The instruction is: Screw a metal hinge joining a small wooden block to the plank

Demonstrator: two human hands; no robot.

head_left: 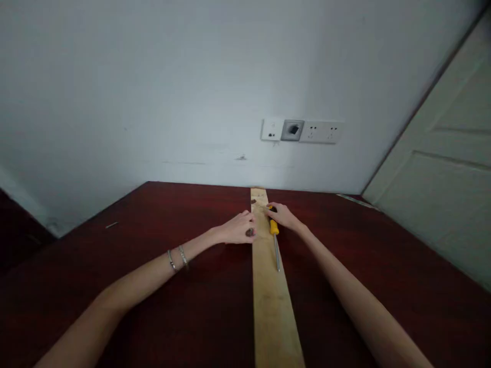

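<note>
A long pale wooden plank [270,296] lies on the dark red table [172,306], running from the near edge to the wall. My left hand [240,229] rests at the plank's left edge near its far end, fingers curled with something small and dark at the fingertips. My right hand [282,214] is on the plank's right side, fingers wrapped over the top of a yellow-handled screwdriver [274,236]. The screwdriver's metal shaft points toward me along the plank's right edge.
A white wall stands behind the table, with a strip of sockets [301,131] above the plank's far end. A pale panelled door [441,174] is at the right. A small thin object [111,225] lies far left on the table.
</note>
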